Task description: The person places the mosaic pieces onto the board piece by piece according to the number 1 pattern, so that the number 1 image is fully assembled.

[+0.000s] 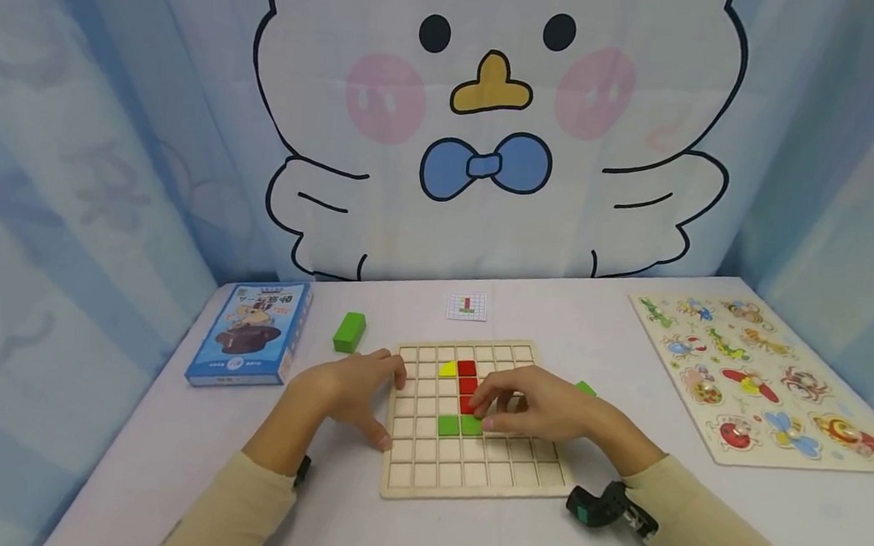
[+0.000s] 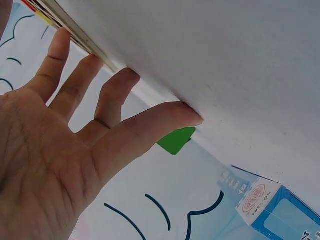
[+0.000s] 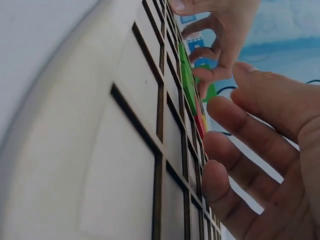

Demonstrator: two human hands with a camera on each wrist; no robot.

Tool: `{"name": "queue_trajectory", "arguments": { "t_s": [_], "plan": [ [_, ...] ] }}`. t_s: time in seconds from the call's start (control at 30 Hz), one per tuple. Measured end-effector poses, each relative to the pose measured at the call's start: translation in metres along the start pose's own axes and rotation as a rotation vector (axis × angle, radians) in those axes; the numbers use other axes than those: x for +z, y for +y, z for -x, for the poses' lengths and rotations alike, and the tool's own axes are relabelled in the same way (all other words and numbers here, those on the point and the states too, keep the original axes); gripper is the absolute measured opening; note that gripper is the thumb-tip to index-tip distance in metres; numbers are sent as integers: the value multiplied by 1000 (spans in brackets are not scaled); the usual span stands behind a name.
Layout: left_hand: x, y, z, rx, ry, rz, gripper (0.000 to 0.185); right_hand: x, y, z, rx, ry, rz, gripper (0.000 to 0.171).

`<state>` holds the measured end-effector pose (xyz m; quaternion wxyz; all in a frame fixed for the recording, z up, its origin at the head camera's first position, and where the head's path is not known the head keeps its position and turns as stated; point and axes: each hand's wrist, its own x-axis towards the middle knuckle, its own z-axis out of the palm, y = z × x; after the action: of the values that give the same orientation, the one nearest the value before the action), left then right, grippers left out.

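Note:
A wooden grid board lies on the table. In its cells are a yellow tile, a column of three red tiles, and below them green tiles side by side. My left hand rests at the board's left edge, fingers and thumb spread along it. Over the middle of the board, my right hand has its thumb beside the right green tile and its fingertips by the lowest red one. In the right wrist view, nothing shows between that thumb and the fingers.
Behind the board lies a small pattern card. A green block stands beyond my left hand; another green piece is partly hidden behind my right hand. A blue box sits at left, an animal puzzle board at right.

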<state>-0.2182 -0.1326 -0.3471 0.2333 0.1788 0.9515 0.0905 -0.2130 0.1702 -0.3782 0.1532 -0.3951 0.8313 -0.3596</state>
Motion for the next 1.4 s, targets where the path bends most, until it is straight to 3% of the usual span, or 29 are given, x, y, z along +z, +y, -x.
{"name": "queue_trajectory", "arguments": {
  "t_s": [0.37, 1.4],
  "plan": [
    [-2, 3, 0, -12, 6, 25, 67, -18, 5, 13, 32, 114, 35, 24],
    [-2, 0, -3, 15, 19, 7, 67, -41, 33, 35, -7, 242, 120, 25]
  ]
}}
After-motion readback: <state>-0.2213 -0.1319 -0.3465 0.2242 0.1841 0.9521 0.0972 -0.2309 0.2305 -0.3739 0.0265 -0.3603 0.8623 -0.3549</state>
